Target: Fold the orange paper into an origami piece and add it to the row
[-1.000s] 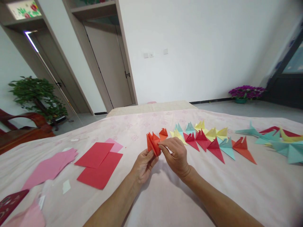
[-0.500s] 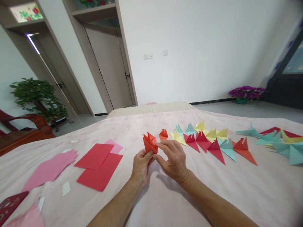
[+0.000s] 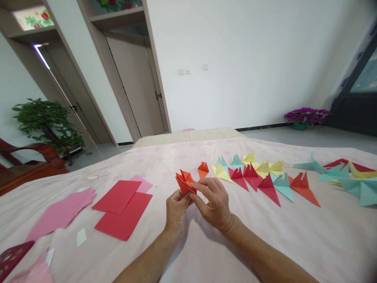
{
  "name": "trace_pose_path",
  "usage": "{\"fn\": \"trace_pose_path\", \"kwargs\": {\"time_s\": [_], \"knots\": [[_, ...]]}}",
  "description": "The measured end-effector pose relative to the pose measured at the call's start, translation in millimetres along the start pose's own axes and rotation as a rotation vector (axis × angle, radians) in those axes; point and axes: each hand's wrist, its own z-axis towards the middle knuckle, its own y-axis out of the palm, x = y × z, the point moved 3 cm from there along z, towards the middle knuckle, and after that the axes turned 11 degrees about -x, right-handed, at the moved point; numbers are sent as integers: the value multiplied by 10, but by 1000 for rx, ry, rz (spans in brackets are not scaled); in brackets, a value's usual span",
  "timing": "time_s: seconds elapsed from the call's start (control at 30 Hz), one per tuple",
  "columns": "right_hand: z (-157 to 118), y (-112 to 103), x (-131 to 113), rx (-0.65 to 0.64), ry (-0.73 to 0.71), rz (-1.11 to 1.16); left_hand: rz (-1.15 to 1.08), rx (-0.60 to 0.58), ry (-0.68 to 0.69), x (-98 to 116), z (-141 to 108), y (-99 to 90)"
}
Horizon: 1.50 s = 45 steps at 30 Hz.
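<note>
One table [image 3: 282,243], under a pale pink patterned cloth. Pink paper sheets [image 3: 55,212], fanned toward its left edge. Right hand [image 3: 213,202]: index finger and thumb grasping the right end of the orange folded paper [image 3: 184,182]. Left hand [image 3: 176,210]: thumb and fingers clasping the same piece from below. Two red sheets [image 3: 125,216], overlapping, left of the hands. Larger folded birds [image 3: 363,186], teal, red and yellow, bunched by the right edge. Smaller folded birds [image 3: 268,184], yellow, teal, red and orange, ranged right of centre. The orange folded paper, pleated and pointed, held about midway between near and far edges. One small orange bird [image 3: 203,169], just beyond it, farther toward the far edge. One whitish scrap [image 3: 81,237], between the pink and red sheets, nearer the near edge.
</note>
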Motion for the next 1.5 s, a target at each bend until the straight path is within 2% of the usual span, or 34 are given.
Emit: {"fn": "trace_pose_path", "kwargs": {"time_s": [0.37, 0.53, 0.7, 0.8, 0.97, 1.17, 1.37, 1.5], "knots": [[7, 47, 11, -65, 24, 74, 161, -9, 26, 2, -22, 11], [-10, 82, 68, -89, -17, 197, 246, -46, -7, 26, -5, -19], [13, 70, 163, -44, 2, 312, 117, -184, 44, 143, 36, -45], [39, 71, 190, -51, 18, 355, 33, -220, 92, 231, 81, -97], [74, 62, 164, -91, 35, 424, 149, -248, 90, 359, 154, -153], [72, 63, 124, -161, -4, 447, 265, -210, 113, 476, 177, -114], [58, 77, 137, -133, 41, 488, 152, -199, -4, 451, 208, -158], [93, 54, 113, -198, 26, 520, 47, -244, -82, 424, 243, -202]]}}
